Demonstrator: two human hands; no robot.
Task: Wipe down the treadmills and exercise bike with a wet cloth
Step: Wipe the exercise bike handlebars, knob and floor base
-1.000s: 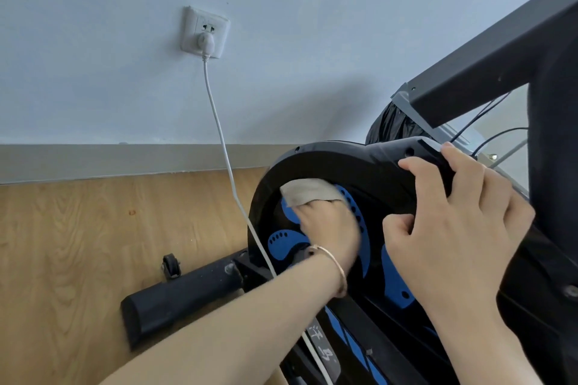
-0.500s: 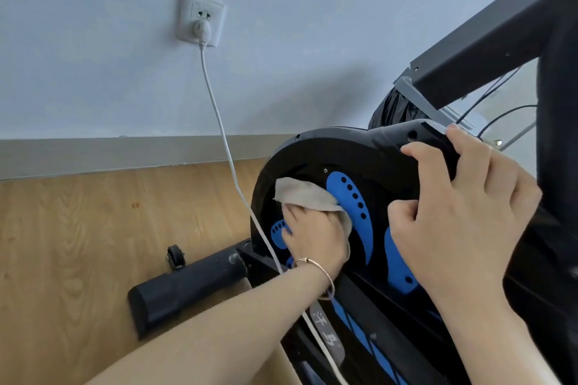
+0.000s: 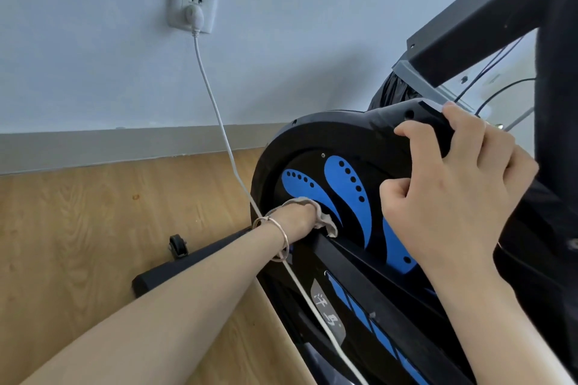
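1. Pale wall (image 3: 281, 40) and wood floor (image 3: 78, 244) back the bike's flywheel cover (image 3: 337, 137).
2. Low on the cover's left face, the left hand (image 3: 297, 219), grip bunched round the cloth (image 3: 329, 225), presses.
3. On the cover's top rim, the right hand (image 3: 453, 194) holds, grip curled; the face to wipe next likely lies up-right of the cloth.

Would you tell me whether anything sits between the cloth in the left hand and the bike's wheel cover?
Nothing visible does: the left hand presses the cloth directly on the wheel cover. The white cable crosses the cover's left edge beside the wrist, and a black bar runs below the cloth.
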